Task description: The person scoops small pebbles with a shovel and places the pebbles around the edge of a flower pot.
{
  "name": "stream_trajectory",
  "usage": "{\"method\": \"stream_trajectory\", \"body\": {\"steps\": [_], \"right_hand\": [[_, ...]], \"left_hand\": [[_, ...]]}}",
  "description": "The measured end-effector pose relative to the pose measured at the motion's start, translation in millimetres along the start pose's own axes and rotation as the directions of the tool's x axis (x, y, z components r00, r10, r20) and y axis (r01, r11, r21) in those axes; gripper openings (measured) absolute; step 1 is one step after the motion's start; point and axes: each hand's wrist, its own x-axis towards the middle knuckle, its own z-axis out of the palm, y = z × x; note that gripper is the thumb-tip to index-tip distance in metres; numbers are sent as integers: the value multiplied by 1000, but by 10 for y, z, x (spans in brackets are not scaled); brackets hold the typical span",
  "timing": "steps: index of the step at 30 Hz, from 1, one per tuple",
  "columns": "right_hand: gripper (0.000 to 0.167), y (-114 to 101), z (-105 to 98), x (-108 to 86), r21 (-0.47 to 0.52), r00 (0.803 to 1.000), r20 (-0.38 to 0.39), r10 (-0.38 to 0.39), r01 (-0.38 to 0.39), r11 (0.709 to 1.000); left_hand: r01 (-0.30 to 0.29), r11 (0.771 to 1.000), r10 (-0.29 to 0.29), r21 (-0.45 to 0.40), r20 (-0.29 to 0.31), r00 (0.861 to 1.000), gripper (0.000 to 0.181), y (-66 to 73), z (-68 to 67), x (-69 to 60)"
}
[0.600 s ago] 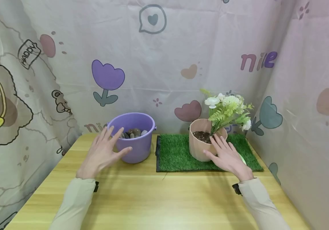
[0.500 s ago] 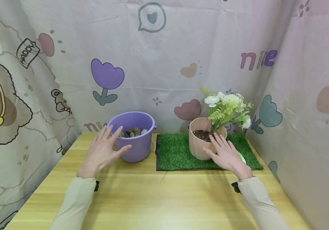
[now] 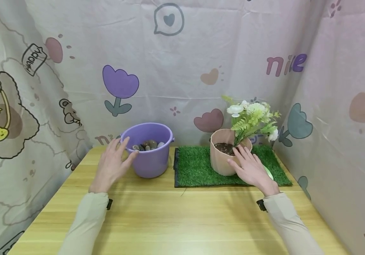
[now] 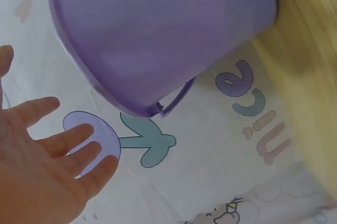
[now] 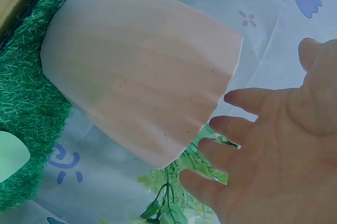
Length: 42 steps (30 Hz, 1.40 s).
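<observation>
A purple bucket [image 3: 150, 163] holding several stones [image 3: 149, 145] stands on the table at left of centre. My left hand [image 3: 110, 166] is spread beside its left rim; in the left wrist view the fingers [image 4: 68, 142] are apart from the bucket [image 4: 158, 40]. On the right, a pink flowerpot [image 3: 222, 164] with dark soil [image 3: 224, 148] bears white flowers and green leaves [image 3: 254, 118]. My right hand [image 3: 252, 171] hovers near the pot's front right side, fingers spread. The right wrist view shows its fingertips [image 5: 237, 98] close to the rim of the pot [image 5: 142, 66], holding nothing.
Under the flowerpot lies a green turf mat [image 3: 193, 170] with a dark left edge. A pale green object [image 3: 268, 173], partly hidden by the right hand, rests on it. The wooden table [image 3: 182, 219] ends against a printed curtain [image 3: 176, 53] at the back and sides.
My left hand has moved slightly right, nearer the bucket, and its thumb has drawn closer to the fingers. The right hand has stayed almost in place by the flowerpot.
</observation>
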Motion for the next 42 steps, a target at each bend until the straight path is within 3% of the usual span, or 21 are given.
{"method": "stream_trajectory", "body": {"steps": [13,19,26,30,35,42], "right_hand": [[71,64,30,84,-24,989,-136,-54,51,998],[71,78,46,90,0,986,-159,-51,52,999],[70,87,55,81,54,978,-207,13,-2,999],[66,97,58,54,89,957,-284,55,-31,996],[58,113,65,33,107,938,-342,51,-15,994],[60,178,84,27,121,940,-334,69,-29,992]], "left_hand": [[23,999,-24,-34,-49,999,71,-114,119,169],[46,997,-49,-56,-60,997,69,-199,208,250],[72,995,-74,-68,-19,997,69,-249,252,338],[108,991,-106,-78,31,994,72,-292,270,426],[197,962,-180,-189,106,978,71,-365,298,539],[312,893,-262,-324,187,947,82,-444,279,633]]}}
